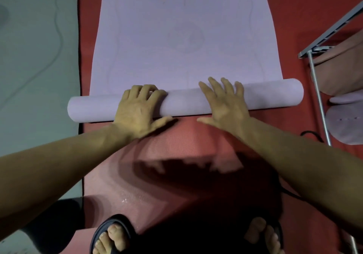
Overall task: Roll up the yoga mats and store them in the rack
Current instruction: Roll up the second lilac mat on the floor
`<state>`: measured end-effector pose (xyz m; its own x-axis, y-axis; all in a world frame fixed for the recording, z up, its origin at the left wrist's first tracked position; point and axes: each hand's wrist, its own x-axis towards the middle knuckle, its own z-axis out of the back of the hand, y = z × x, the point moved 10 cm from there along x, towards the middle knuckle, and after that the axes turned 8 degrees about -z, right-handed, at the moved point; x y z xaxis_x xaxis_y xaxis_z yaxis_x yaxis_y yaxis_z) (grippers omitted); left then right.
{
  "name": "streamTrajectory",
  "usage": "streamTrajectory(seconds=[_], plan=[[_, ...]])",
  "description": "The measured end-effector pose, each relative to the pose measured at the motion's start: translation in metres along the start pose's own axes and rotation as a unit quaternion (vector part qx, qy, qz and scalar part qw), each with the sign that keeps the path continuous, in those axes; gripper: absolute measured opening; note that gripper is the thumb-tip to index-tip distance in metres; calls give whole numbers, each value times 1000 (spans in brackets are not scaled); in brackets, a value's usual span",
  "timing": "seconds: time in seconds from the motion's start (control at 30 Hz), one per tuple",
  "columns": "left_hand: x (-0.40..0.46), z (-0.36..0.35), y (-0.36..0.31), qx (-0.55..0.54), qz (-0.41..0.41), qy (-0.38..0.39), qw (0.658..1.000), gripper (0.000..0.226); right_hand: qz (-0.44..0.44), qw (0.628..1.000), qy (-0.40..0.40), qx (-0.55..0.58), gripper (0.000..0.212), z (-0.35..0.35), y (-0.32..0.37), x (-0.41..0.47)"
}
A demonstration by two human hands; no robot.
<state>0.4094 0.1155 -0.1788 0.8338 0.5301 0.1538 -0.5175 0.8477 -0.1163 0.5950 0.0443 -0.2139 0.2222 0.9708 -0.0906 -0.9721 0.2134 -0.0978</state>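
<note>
A lilac yoga mat lies flat on a red mat, stretching away from me. Its near end is wound into a roll that runs across the view. My left hand lies on the roll left of centre, fingers curled over its top and thumb low on the near side. My right hand presses on the roll right of centre with straight, spread fingers. The metal rack stands at the right edge and holds rolled mats, a peach one above a lilac one.
Grey floor lies left of the red mat. My sandalled feet stand on the red mat at the bottom. A black cable runs along the floor near the rack's leg.
</note>
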Motion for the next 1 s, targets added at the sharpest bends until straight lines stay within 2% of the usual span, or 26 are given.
streamTrajectory(seconds=[0.07, 0.17, 0.23, 0.3, 0.43, 0.5, 0.57, 0.6, 0.7, 0.8, 0.9, 0.97, 1.0], plan=[[2, -14, 4, 10, 4, 34, 999, 84, -11, 999, 36, 3, 93, 3, -4, 22], [13, -19, 7, 23, 14, 59, 998, 85, 7, 998, 64, 4, 84, 8, -5, 31], [12, -17, 3, 27, -2, 53, 998, 76, 26, 995, 95, 10, 85, 9, -4, 29], [2, -15, -3, 20, -34, 54, 998, 70, 26, 987, 158, 30, 87, 8, -5, 23], [-34, -16, -22, -24, -69, 105, 992, 74, 39, 954, 294, 53, 90, -5, 9, -16], [-51, -21, -33, -32, -72, 126, 989, 74, 42, 948, 313, 46, 91, -10, 13, -38], [-57, -26, -36, -30, -69, 149, 986, 73, 34, 957, 284, 38, 93, -10, 12, -50], [-54, -28, -34, -35, -66, 163, 984, 73, 30, 968, 245, 48, 94, -6, 11, -54], [-32, -34, -17, -107, -39, 212, 971, 71, 12, 987, 71, 144, 86, 19, 2, -70], [-6, -47, 5, -184, -14, 272, 944, 73, 12, 990, -46, 135, 78, 37, -1, -98], [9, -55, 20, -203, 16, 327, 923, 72, 28, 995, -34, 89, 91, 23, 4, -110], [20, -43, 24, -154, 9, 288, 945, 69, 30, 997, -13, 65, 100, 10, 3, -102], [26, -30, 25, -121, 4, 229, 966, 66, 28, 998, -14, 62, 103, 7, 3, -94]])
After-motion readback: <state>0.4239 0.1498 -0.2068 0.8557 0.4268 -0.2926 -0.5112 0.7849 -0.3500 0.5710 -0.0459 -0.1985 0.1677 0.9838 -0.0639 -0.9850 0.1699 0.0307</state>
